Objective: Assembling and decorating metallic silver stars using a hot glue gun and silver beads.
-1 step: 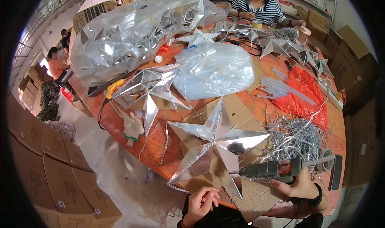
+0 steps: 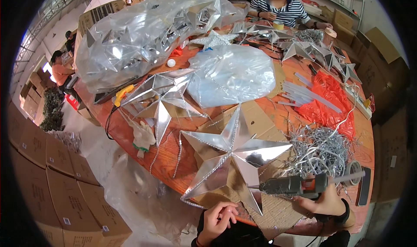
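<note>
A large silver five-pointed star (image 2: 230,153) lies on a flat cardboard piece (image 2: 276,212) at the table's near edge. A glittering silver bead strand (image 2: 203,176) follows its ridge to the lower-left tip, then runs to my left hand (image 2: 217,218). That hand is closed on the strand's end, its fingers curled; the grip itself is partly hidden. My right hand (image 2: 323,202) is wrapped round the handle of a dark hot glue gun (image 2: 284,186). Its nozzle points left, beside the star's lower-right arm. A translucent glue stick (image 2: 347,176) sticks out of its back.
Tangled silver tinsel (image 2: 321,149), a tape roll (image 2: 353,171) and a phone (image 2: 364,186) lie right. Beyond are glue sticks (image 2: 304,95) on red plastic (image 2: 332,99), another silver star (image 2: 163,99) and bagged stars (image 2: 130,42). A co-worker (image 2: 280,8) sits across; cartons (image 2: 56,181) stand left.
The glue gun has turned very slightly in my right hand, and its glue stick looks blurred. My left hand and the star stay where they were.
</note>
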